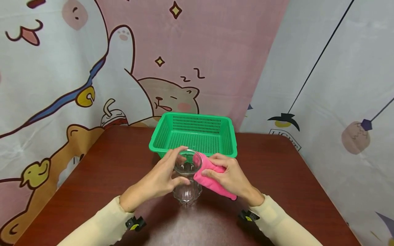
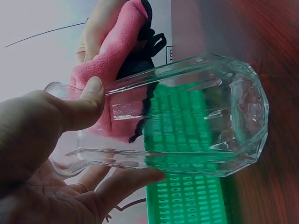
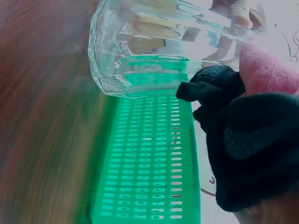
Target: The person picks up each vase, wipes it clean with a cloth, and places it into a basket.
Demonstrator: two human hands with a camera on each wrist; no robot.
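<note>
A clear glass vase point(image 1: 187, 193) with a flared rim and a faceted base stands out in front of me, its mouth upward. My left hand point(image 1: 155, 179) grips it around the neck from the left, thumb on the near side. On the other side, my right hand point(image 1: 232, 176) pinches a pink cloth point(image 1: 217, 188) against the vase's rim and neck. Black fabric on the cloth point(image 3: 252, 144) hangs below the pink in the right wrist view. Seen from the left wrist, the vase point(image 2: 224, 116) shows its whole length, with the cloth point(image 2: 119, 46) behind its neck.
Just beyond the vase, a green plastic basket point(image 1: 158, 131) with slotted walls sits at the back of the dark red-brown table point(image 1: 277, 177). A cartoon-printed curtain point(image 1: 215, 51) hangs behind the table and along its sides.
</note>
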